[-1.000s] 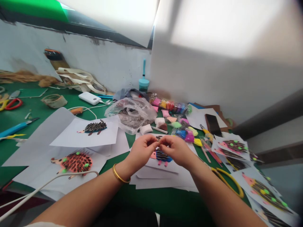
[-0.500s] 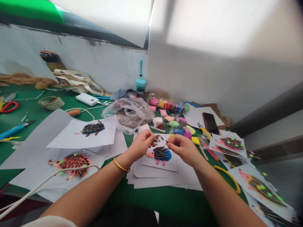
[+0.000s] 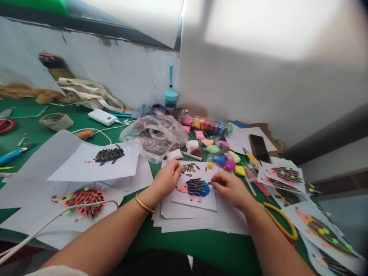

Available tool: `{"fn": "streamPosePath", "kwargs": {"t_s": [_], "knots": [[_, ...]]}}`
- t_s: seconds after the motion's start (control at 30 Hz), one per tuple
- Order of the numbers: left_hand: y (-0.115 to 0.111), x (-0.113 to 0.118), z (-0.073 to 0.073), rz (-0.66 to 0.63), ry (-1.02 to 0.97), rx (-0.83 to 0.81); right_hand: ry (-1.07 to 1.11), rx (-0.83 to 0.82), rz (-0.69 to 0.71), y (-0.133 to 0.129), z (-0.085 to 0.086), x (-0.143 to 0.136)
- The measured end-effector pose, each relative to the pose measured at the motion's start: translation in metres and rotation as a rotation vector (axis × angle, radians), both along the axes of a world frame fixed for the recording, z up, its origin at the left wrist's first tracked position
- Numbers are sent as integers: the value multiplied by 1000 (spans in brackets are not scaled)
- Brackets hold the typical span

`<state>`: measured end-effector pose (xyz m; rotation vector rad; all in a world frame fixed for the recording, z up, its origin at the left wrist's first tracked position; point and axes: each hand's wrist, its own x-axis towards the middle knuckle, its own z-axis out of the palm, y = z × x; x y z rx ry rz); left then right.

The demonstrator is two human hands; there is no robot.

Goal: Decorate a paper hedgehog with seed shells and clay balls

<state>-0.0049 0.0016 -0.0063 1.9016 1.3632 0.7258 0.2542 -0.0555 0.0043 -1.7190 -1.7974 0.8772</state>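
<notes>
A blue clay hedgehog [image 3: 205,188] with a pink face and feet lies on white paper [image 3: 179,199] in front of me, dark striped sunflower seeds [image 3: 194,186] covering part of its back. Between the thumb and finger of my right hand [image 3: 229,186] is a single sunflower seed [image 3: 209,183], held at the hedgehog's rear edge. My left hand [image 3: 167,177] is closed in a pinch beside a small pile of loose sunflower seeds [image 3: 189,167]; what its fingertips hold, if anything, is hidden. A yellow clay ball [image 3: 210,165] sits above the hedgehog.
A plastic bag of seeds [image 3: 155,140] and clay packets [image 3: 220,160] lie behind the paper. Finished hedgehog pictures rest left [image 3: 86,201] and right [image 3: 324,230]. A white cable [image 3: 43,226] crosses the left side. A phone [image 3: 258,147] and yellow-handled tool [image 3: 281,218] are at right.
My right hand has moved right and slightly down, bringing its seed to the hedgehog's rear. The left hand has drawn slightly left, uncovering more loose seeds. The camera view has shifted a little.
</notes>
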Motion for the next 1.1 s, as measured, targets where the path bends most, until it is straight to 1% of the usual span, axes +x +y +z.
{"fn": "streamPosePath", "kwargs": {"t_s": [0.13, 0.3, 0.4, 0.7, 1.1], "knots": [[1, -1, 0, -2, 35, -12, -53, -37, 36, -3, 2, -3], [1, 0, 1, -12, 50, -15, -88, 28, 72, -4, 0, -8], [0, 0, 1, -14, 56, -13, -103, 73, 76, -5, -2, -10], [1, 0, 0, -4, 59, -5, -116, 134, 86, -7, -7, -15], [1, 1, 0, -2, 56, -4, -205, 144, 87, -8, -5, -19]]}}
